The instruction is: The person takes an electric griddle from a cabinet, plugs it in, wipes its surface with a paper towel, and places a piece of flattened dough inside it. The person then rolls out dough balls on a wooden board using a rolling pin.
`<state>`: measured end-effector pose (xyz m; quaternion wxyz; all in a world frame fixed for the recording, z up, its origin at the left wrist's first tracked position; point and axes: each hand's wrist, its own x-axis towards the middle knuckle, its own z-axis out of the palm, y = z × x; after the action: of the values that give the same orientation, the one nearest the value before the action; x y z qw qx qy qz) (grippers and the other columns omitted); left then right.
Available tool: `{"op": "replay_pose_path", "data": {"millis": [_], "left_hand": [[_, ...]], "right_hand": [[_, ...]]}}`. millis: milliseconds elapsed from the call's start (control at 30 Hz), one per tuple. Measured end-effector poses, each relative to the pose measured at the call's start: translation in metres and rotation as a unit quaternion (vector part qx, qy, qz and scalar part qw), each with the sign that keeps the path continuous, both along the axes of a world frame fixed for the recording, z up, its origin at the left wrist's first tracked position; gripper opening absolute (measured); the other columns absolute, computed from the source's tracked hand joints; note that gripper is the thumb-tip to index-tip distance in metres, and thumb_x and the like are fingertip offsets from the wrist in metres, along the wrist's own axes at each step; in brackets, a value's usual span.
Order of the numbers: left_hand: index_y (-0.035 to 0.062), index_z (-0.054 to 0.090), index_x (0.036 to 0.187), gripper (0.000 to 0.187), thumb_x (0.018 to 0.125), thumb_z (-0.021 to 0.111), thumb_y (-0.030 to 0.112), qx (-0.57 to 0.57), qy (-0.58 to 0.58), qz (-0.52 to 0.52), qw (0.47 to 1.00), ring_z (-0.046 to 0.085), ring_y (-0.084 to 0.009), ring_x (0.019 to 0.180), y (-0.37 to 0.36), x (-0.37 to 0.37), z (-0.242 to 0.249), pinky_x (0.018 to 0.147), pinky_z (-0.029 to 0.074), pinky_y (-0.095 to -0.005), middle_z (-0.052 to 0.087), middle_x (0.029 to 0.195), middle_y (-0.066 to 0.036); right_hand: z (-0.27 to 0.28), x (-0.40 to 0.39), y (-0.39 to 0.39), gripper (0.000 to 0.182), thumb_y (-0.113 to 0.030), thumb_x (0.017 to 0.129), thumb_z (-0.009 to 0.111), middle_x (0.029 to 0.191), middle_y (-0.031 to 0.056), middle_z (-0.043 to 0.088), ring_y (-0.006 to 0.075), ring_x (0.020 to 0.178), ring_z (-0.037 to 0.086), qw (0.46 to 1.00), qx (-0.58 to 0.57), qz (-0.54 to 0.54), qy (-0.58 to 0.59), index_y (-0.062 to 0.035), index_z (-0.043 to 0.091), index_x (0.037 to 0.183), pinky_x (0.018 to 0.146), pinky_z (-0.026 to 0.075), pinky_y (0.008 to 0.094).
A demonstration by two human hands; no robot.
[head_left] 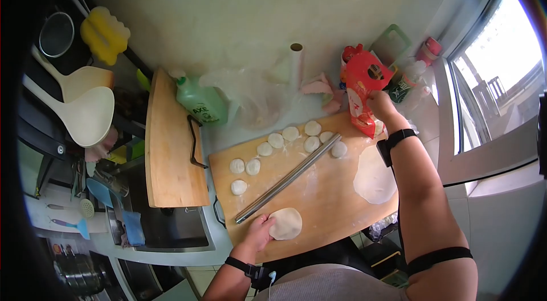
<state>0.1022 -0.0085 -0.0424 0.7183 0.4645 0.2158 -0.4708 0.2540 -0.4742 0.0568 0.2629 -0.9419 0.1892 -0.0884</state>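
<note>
My left hand [260,231] grips the edge of a flat round dough wrapper [285,224] near the front of the wooden board [325,204]. At the back right, my right hand [380,104] is closed on the side of a red bag [362,93], which stands tilted at the board's edge. A metal rolling pin [288,178] lies diagonally across the board. Several small floured dough discs [276,140] sit behind and left of the pin. A larger thin dough sheet [374,175] lies at the right, below the red bag.
A green bottle [202,101] and a clear plastic bag [259,99] stand behind the board. An upright wooden board [171,147] is at the left beside the sink [171,230]. A cardboard-cored roll [296,67], pink cloth [322,87] and bottle [404,84] are at the back.
</note>
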Motion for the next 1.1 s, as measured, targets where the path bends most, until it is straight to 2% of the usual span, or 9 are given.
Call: {"op": "replay_pose_path", "data": {"millis": [233, 367, 433, 667, 767, 900, 1000, 1067, 1100], "left_hand": [[-0.0012, 0.046, 0.111, 0.03, 0.086, 0.056, 0.01, 0.14, -0.123, -0.056, 0.981, 0.059, -0.0145, 0.088, 0.01, -0.011, 0.014, 0.074, 0.051, -0.0292, 0.058, 0.1, -0.009], [-0.0004, 0.049, 0.109, 0.028, 0.085, 0.057, 0.012, 0.149, -0.167, -0.05, 0.973, 0.058, -0.0101, 0.078, 0.018, -0.02, -0.007, 0.064, 0.049, -0.0235, 0.06, 0.091, -0.006], [-0.0002, 0.05, 0.108, 0.027, 0.085, 0.058, 0.013, 0.153, -0.169, -0.048, 0.973, 0.057, -0.0092, 0.076, 0.021, -0.019, -0.015, 0.063, 0.048, -0.0226, 0.061, 0.089, -0.005], [0.0018, 0.053, 0.101, 0.018, 0.087, 0.056, 0.011, 0.146, -0.161, -0.063, 0.974, 0.058, -0.0101, 0.081, 0.026, -0.015, -0.021, 0.068, 0.051, -0.0255, 0.059, 0.092, -0.003], [0.0017, 0.053, 0.102, 0.018, 0.087, 0.056, 0.011, 0.139, -0.161, -0.058, 0.975, 0.058, -0.0103, 0.081, 0.028, -0.017, -0.028, 0.069, 0.051, -0.0258, 0.059, 0.093, -0.003], [0.0015, 0.053, 0.103, 0.019, 0.087, 0.055, 0.012, 0.131, -0.171, -0.065, 0.974, 0.058, -0.0105, 0.081, 0.029, -0.017, -0.028, 0.07, 0.051, -0.0257, 0.059, 0.093, -0.003], [-0.0005, 0.053, 0.103, 0.026, 0.085, 0.06, 0.018, 0.143, -0.18, -0.042, 0.972, 0.055, -0.0065, 0.071, 0.026, -0.019, -0.025, 0.06, 0.046, -0.0201, 0.06, 0.085, -0.003], [-0.0008, 0.053, 0.103, 0.027, 0.085, 0.06, 0.018, 0.137, -0.174, -0.039, 0.974, 0.055, -0.0066, 0.072, 0.025, -0.017, -0.019, 0.06, 0.045, -0.02, 0.06, 0.085, -0.003], [-0.0008, 0.053, 0.103, 0.027, 0.085, 0.06, 0.018, 0.137, -0.175, -0.037, 0.974, 0.055, -0.0066, 0.072, 0.025, -0.016, -0.018, 0.06, 0.045, -0.02, 0.06, 0.085, -0.003]], "right_hand": [[-0.025, 0.036, -0.001, 0.018, -0.014, 0.073, 0.053, 0.082, 0.0179, 0.063, 0.0333, 0.08, 0.061, 0.906, -0.298, 0.169, 0.249, -0.0041, 0.066, 0.082, 0.071, 0.049, 0.0393], [-0.014, 0.038, -0.009, 0.021, -0.016, 0.075, 0.051, 0.085, 0.0192, 0.063, 0.0337, 0.08, 0.062, 0.893, -0.312, 0.232, 0.226, -0.0016, 0.064, 0.084, 0.071, 0.049, 0.0379], [0.002, 0.026, -0.006, 0.021, -0.015, 0.074, 0.052, 0.082, 0.0213, 0.062, 0.0343, 0.076, 0.061, 0.98, -0.093, 0.168, 0.054, 0.0008, 0.062, 0.085, 0.068, 0.048, 0.0384], [0.0, 0.027, -0.01, 0.025, -0.019, 0.077, 0.052, 0.079, 0.023, 0.061, 0.0359, 0.076, 0.061, 0.99, 0.054, 0.12, 0.059, 0.0026, 0.06, 0.086, 0.069, 0.047, 0.0393], [0.033, 0.031, -0.001, 0.032, -0.025, 0.076, 0.054, 0.084, 0.0251, 0.061, 0.037, 0.081, 0.061, 0.976, -0.117, 0.095, 0.16, 0.0044, 0.061, 0.087, 0.072, 0.047, 0.0409], [0.056, 0.036, 0.0, 0.031, -0.025, 0.076, 0.054, 0.082, 0.0248, 0.061, 0.0379, 0.079, 0.061, 0.973, -0.135, 0.125, 0.136, 0.0038, 0.062, 0.083, 0.071, 0.048, 0.0419], [0.05, 0.036, -0.006, 0.023, -0.017, 0.074, 0.054, 0.077, 0.0219, 0.062, 0.0348, 0.073, 0.061, 0.717, -0.519, 0.384, 0.263, 0.0023, 0.064, 0.081, 0.065, 0.049, 0.0413], [0.026, 0.038, -0.011, 0.019, -0.013, 0.073, 0.054, 0.078, 0.0196, 0.063, 0.0328, 0.075, 0.062, 0.709, -0.516, 0.395, 0.276, 0.0003, 0.065, 0.081, 0.068, 0.049, 0.0397], [0.018, 0.035, -0.008, 0.019, -0.012, 0.072, 0.054, 0.079, 0.0187, 0.064, 0.0321, 0.077, 0.062, 0.817, -0.411, 0.3, 0.27, -0.0003, 0.065, 0.082, 0.069, 0.049, 0.0385]]}}
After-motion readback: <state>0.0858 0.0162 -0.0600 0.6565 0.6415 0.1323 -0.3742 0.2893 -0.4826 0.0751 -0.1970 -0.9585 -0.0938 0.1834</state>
